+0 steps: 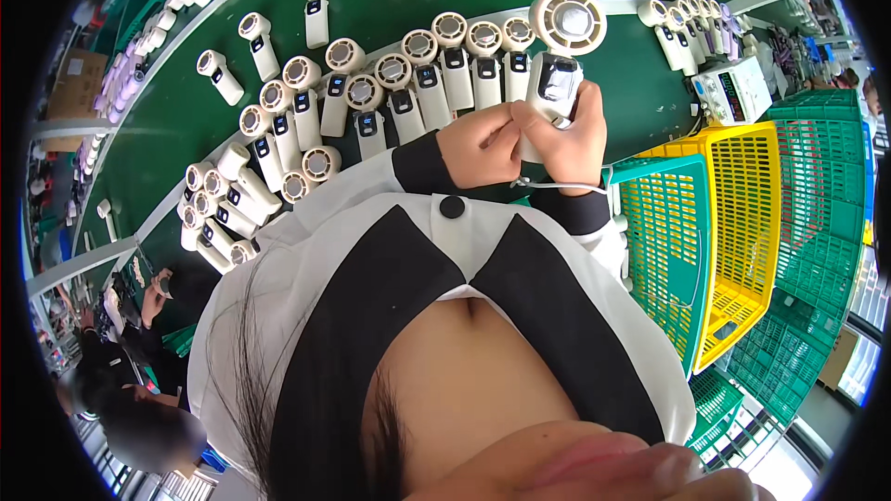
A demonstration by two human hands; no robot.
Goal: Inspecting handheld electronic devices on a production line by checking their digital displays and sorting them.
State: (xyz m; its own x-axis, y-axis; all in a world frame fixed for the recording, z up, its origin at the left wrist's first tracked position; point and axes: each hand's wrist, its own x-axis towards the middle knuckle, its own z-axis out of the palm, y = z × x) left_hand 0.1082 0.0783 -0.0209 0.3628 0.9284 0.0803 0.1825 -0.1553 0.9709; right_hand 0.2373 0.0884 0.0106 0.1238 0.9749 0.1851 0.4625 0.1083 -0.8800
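A cream handheld fan [554, 83] stands upright in my right hand [580, 137], whose fingers and thumb wrap round its handle. Its round grille has a pale disc at the centre, and the front of the handle carries a shiny silvery panel. My left hand [481, 148] is closed beside the lower handle, fingertips meeting near my right thumb; what they pinch is hidden. A thin white cord [561, 187] loops at my right wrist. Just past my left forearm, several similar fans [427, 83] lie in a curved row, some with small lit displays.
More fans lie across the green bench [640, 102], with cream and purple ones [710, 23] at the far right. A white instrument box [733, 93] sits by the right edge. Green and yellow crates [742, 223] stack at my right. Another person [139, 399] works at the left.
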